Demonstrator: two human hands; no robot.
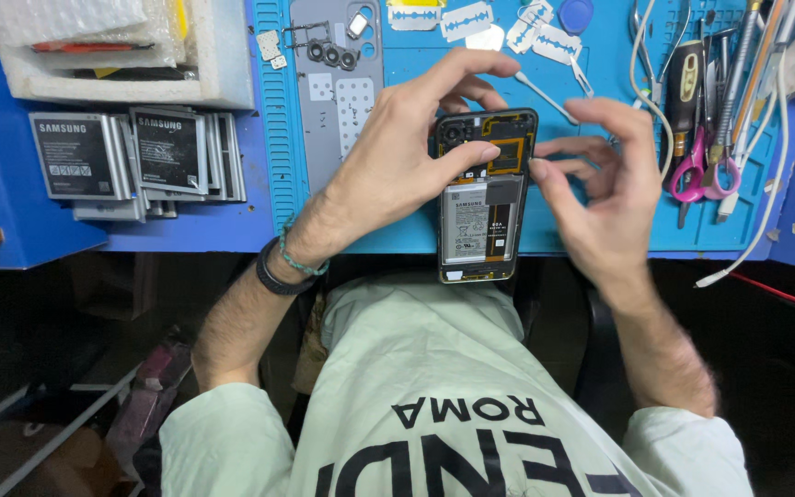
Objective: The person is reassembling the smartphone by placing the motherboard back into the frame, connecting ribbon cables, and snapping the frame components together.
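An opened smartphone (484, 207) with its back cover off shows a battery and orange flex parts; it rests over the front edge of the blue work mat (416, 78). My left hand (397, 152) grips the phone's upper left side, thumb pressed on its inside near the camera. My right hand (604, 189) hovers at the phone's right edge, thumb tip touching the frame, fingers curled and holding nothing I can see.
A grey phone back cover (338, 87) with small parts lies on the mat. Phone batteries (135, 156) are stacked at left below a foam tray (218, 69). Razor blades (508, 23), tweezers, pink-handled scissors (692, 175) and white cables (770, 198) crowd the right.
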